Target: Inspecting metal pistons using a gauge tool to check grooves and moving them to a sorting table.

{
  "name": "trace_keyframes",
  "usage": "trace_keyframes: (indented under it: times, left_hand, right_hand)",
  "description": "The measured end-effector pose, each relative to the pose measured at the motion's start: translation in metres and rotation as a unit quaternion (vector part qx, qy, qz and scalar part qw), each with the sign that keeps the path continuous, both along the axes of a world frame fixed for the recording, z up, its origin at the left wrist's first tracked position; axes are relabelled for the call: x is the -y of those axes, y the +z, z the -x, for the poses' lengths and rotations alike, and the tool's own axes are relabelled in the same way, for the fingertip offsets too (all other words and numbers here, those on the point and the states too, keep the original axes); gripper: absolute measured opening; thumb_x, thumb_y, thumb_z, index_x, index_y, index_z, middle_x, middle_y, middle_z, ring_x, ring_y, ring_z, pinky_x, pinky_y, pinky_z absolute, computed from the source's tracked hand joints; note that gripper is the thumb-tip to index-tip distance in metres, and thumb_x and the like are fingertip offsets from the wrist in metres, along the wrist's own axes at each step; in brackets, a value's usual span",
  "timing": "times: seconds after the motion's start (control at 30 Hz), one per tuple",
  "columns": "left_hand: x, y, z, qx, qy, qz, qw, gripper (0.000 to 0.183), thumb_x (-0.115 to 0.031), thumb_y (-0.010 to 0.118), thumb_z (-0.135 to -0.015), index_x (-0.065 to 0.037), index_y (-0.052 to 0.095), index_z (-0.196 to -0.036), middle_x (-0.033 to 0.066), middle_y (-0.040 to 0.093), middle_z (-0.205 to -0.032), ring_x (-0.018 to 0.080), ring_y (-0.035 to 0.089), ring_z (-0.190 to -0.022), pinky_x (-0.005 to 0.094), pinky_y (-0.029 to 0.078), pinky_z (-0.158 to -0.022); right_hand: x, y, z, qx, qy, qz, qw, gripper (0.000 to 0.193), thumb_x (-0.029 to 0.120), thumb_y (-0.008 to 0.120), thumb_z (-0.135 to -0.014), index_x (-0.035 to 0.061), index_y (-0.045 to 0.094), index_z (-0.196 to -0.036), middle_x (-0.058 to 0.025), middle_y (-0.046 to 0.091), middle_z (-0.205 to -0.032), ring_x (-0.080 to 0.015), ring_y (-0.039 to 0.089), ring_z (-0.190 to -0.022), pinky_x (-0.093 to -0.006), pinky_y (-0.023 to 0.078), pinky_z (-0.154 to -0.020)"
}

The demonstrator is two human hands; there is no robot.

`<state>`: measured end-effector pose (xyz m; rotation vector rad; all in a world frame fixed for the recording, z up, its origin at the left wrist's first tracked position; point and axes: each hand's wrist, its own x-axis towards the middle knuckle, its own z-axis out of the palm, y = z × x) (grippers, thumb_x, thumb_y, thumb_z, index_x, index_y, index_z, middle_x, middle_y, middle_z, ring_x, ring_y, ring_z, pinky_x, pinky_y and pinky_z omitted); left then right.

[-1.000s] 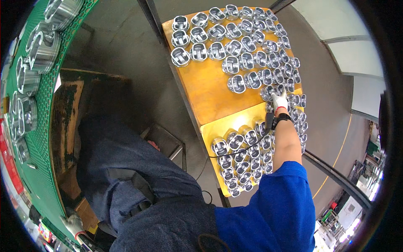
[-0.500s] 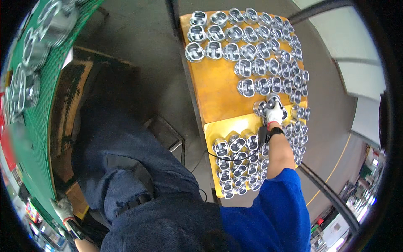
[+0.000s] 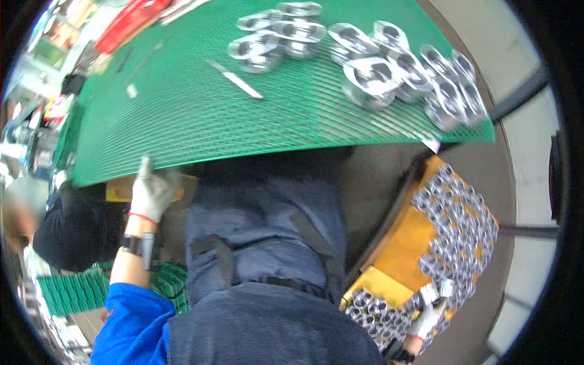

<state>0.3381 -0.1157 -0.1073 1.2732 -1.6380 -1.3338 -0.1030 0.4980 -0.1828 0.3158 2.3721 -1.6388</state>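
My gloved left hand is at the near edge of the green mesh-topped table, one finger stretched up against the edge. Blur softens its other fingers, but it looks open and holds nothing I can see. Low on the right, my gloved right hand is closed on a shiny metal piston. A second bright piston-like piece sits right beside it; whether that is held too, I cannot tell. Rows of pistons crowd the orange-yellow board around this hand.
Several larger-looking pistons stand on the green table's right half. A thin white-handled tool lies left of them. Beyond is a red object. At left, a person in dark clothing is close by, above green ribbed crates.
My view has swung left from the piston board to the green table. The right hand, earlier down among the pistons, now has a piston in its grip. My left hand stays by the table edge.
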Motion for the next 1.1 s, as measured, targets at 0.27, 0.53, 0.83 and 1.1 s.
trace_keyframes:
  times: [0.27,0.53,0.83,1.1]
  left_hand:
    - [-0.033,0.050,0.008,-0.030,-0.079,-0.226,0.971,0.051,-0.042,0.052,-0.098,-0.001,0.054,-0.129,0.0146,0.064,-0.114,0.0208,0.061,-0.102,0.0340,0.049,-0.092]
    - [-0.017,0.103,-0.046,0.082,-0.085,0.172,0.978,0.027,-0.014,0.060,-0.089,-0.001,0.063,-0.112,0.0132,0.069,-0.100,0.0252,0.068,-0.091,0.0339,0.053,-0.082]
    - [-0.044,0.056,-0.128,-0.127,0.117,0.023,0.985,0.039,-0.025,0.049,-0.097,0.006,0.056,-0.121,0.0147,0.066,-0.105,0.0199,0.063,-0.092,0.0331,0.050,-0.086]
    - [-0.051,0.063,-0.190,-0.496,0.222,-0.082,0.835,0.047,-0.037,0.049,-0.100,-0.004,0.048,-0.133,0.0077,0.058,-0.115,0.0210,0.057,-0.100,0.0336,0.047,-0.087]
  right_hand:
    - [0.193,0.191,-0.045,-0.012,0.220,0.018,0.975,0.067,-0.009,0.069,-0.072,-0.0020,0.042,-0.133,-0.0164,0.057,-0.121,-0.0221,0.060,-0.104,-0.0337,0.054,-0.085]
    - [0.490,0.278,-0.165,-0.555,0.659,-0.054,0.504,0.036,0.005,0.073,-0.065,0.0056,0.064,-0.100,-0.0202,0.061,-0.113,-0.0379,0.062,-0.103,-0.0393,0.052,-0.084]
    - [0.654,0.237,-0.206,-0.588,0.709,-0.094,0.378,0.027,0.003,0.058,-0.081,0.0151,0.064,-0.104,-0.0116,0.063,-0.108,-0.0324,0.066,-0.084,-0.0397,0.055,-0.073]
    - [0.601,0.219,-0.209,-0.561,0.731,-0.113,0.372,0.028,0.023,0.069,-0.082,0.0131,0.065,-0.107,-0.0066,0.065,-0.109,-0.0243,0.067,-0.089,-0.0337,0.054,-0.073]
